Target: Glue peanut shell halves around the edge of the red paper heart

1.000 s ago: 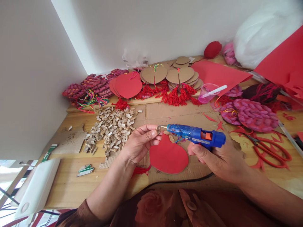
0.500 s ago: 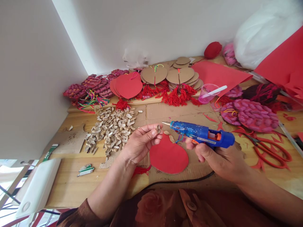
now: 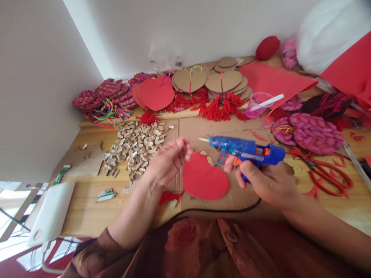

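My left hand (image 3: pixel 169 160) hovers left of a red gourd-shaped piece (image 3: pixel 205 179), fingers loosely curled and slightly blurred, with no peanut shell visible in them. A pale, blurred peanut shell (image 3: pixel 174 203) shows below that hand, by a red tassel (image 3: pixel 169 197). My right hand (image 3: pixel 261 179) is wrapped round the handle of a blue hot glue gun (image 3: pixel 246 150). The gun's nozzle points left, above the red piece, apart from my left hand. Two peanut shells (image 3: pixel 207 157) sit at the red piece's top edge. A blue cord (image 3: pixel 222 158) shows beside them.
A heap of peanut shells (image 3: pixel 136 148) lies on the left. Red-handled scissors (image 3: pixel 330 177) rest among red scraps on the right. Cardboard shapes (image 3: pixel 223 81), red tassels and a plastic cup (image 3: pixel 257 106) line the back. A black cable (image 3: pixel 214 210) runs along the front.
The peanut shell has left my left fingers, and a shell now shows below near the red tassel. My left hand has shifted slightly up and left; the glue gun stays in my right hand.
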Demonstrator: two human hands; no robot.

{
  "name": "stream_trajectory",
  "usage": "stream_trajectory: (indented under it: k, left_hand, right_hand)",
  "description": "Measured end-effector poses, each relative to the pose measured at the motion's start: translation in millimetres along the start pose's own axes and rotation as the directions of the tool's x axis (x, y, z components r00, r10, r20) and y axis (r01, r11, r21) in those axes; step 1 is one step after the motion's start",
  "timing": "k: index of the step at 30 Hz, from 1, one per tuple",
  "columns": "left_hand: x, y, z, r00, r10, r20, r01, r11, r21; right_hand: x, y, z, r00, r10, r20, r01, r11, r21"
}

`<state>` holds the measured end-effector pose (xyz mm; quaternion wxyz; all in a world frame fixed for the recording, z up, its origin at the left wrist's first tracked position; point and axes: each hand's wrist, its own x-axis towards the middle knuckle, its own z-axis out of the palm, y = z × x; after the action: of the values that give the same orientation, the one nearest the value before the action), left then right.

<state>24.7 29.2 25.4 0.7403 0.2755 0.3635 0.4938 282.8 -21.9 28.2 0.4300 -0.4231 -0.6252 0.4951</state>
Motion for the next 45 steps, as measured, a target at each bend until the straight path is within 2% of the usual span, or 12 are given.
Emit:
stream_trajectory:
  k: [2, 5, 7, 9, 14, 18, 21, 24, 28, 35, 42, 45]
  left_hand:
    - [3.0, 16.8, -8.0, 0.987, 0.136, -0.084, -0.134, 0.99, 0.037]
    - [3.7, 43.7, -22.3, 0.919, 0.36, -0.159, -0.33, 0.925, 0.19]
    - [-1.1, 55.6, -29.2, 0.88, 0.452, -0.145, -0.391, 0.864, 0.318]
    - [-11.0, 61.1, -32.4, 0.876, 0.472, -0.103, -0.388, 0.814, 0.433]
    - [-56.1, 62.1, -31.3, 0.907, 0.418, 0.041, -0.307, 0.593, 0.744]
    - [-98.1, 56.3, -39.4, 0.976, 0.042, 0.212, -0.213, 0.358, 0.909]
    - [-120.0, 43.1, -53.8, 0.979, -0.117, 0.168, -0.148, 0.168, 0.975]
    - [-132.5, 26.5, -66.4, 0.995, -0.022, 0.102, -0.102, 0.01, 0.995]
    - [-142.1, 8.6, -68.9, 0.972, 0.144, 0.186, -0.169, -0.126, 0.978]
    - [-142.2, -2.7, -49.4, 0.982, 0.091, 0.164, -0.116, -0.391, 0.913]
    - [-127.2, -3.9, -36.6, 0.992, -0.041, 0.116, -0.121, -0.465, 0.877]
    - [-123.4, -4.9, -35.5, 0.986, -0.03, 0.165, -0.159, -0.477, 0.864]
  right_hand:
    - [1.4, 2.0, -0.9, 0.999, 0.025, -0.044, -0.024, 1.0, 0.017]
    - [3.7, 2.0, -0.9, 0.997, 0.048, -0.054, -0.045, 0.997, 0.066]
    - [4.8, 0.8, 0.8, 0.998, 0.027, -0.061, -0.023, 0.997, 0.071]
    - [5.1, -0.2, 3.1, 0.998, 0.017, -0.059, -0.013, 0.998, 0.065]
    - [4.0, -1.1, 5.8, 0.999, -0.004, -0.037, 0.006, 0.999, 0.052]
    - [3.3, -2.9, 5.6, 1.0, -0.024, 0.008, 0.024, 0.999, 0.038]
    - [2.3, -1.6, 6.6, 0.999, -0.034, 0.02, 0.033, 0.999, 0.04]
    - [1.3, 1.9, 8.6, 0.998, -0.059, 0.012, 0.058, 0.995, 0.076]
    - [1.2, 1.3, 14.0, 0.998, -0.059, 0.013, 0.058, 0.994, 0.096]
    - [0.5, -8.6, 24.7, 0.999, -0.005, 0.049, -0.002, 0.99, 0.141]
    - [-2.0, -5.5, 27.6, 0.986, 0.126, 0.108, -0.147, 0.965, 0.216]
    - [-1.7, -2.0, 31.3, 0.97, 0.205, 0.128, -0.233, 0.932, 0.276]
